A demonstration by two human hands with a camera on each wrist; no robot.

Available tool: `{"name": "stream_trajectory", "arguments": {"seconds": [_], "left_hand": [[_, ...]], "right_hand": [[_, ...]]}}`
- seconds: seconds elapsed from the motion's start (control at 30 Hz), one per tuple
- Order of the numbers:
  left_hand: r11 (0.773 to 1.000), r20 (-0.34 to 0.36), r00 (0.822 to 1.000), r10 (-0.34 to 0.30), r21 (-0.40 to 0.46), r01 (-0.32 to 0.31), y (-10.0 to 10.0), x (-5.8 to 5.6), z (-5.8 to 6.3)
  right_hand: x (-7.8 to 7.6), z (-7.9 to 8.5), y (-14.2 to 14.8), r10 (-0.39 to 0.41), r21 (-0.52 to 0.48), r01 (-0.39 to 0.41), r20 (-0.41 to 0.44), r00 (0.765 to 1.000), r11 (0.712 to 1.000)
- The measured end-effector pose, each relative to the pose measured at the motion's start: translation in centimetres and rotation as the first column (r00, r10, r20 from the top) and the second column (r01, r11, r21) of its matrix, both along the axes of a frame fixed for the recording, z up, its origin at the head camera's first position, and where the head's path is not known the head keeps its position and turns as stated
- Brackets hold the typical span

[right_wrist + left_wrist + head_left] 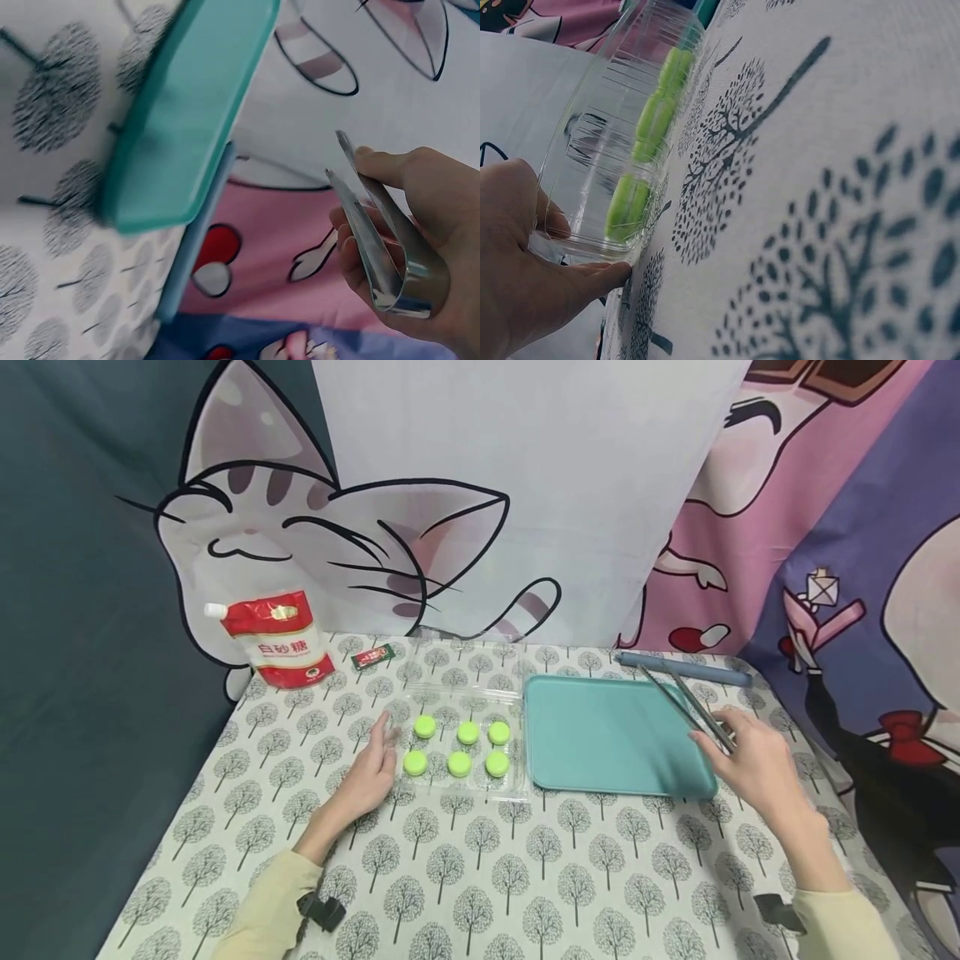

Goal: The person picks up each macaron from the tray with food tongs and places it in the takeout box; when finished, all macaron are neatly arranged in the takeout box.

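Note:
My left hand touches the left end of a clear plastic box, its thumb and fingers spread along that end. The box lies on the table with its clear lid folded back. Several lime-green macarons sit in it in two rows. My right hand holds silver metal tongs in the air at the right end of a teal tray. The arms of the tongs are apart, with nothing between the tips.
A red-and-white sugar pouch with a white cap stands at the back left. Beside it lies a small green-and-red packet. Behind the tray lies a long blue roll. Printed curtains hang directly behind the table.

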State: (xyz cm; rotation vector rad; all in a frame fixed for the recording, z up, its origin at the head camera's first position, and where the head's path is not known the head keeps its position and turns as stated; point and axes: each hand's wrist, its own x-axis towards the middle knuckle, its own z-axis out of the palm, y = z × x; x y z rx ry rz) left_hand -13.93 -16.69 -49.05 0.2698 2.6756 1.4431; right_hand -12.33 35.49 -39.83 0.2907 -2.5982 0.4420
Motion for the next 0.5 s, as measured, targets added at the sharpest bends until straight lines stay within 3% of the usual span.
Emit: {"name": "stream_trajectory", "arguments": {"seconds": [0.27, 0.5], "left_hand": [[1.000, -0.009, 1.000, -0.004, 0.005, 0.004, -0.1, 0.0, -0.1], [1.000, -0.015, 1.000, -0.002, 0.002, 0.002, -0.1, 0.0, -0.2]], "right_hand": [[0.3, -1.5, 2.7, -0.112, -0.038, 0.111, -0.009, 0.994, 0.993], [0.4, -3.0, 5.0, -0.205, -0.033, 0.209, 0.097, 0.974, 0.977]]}}
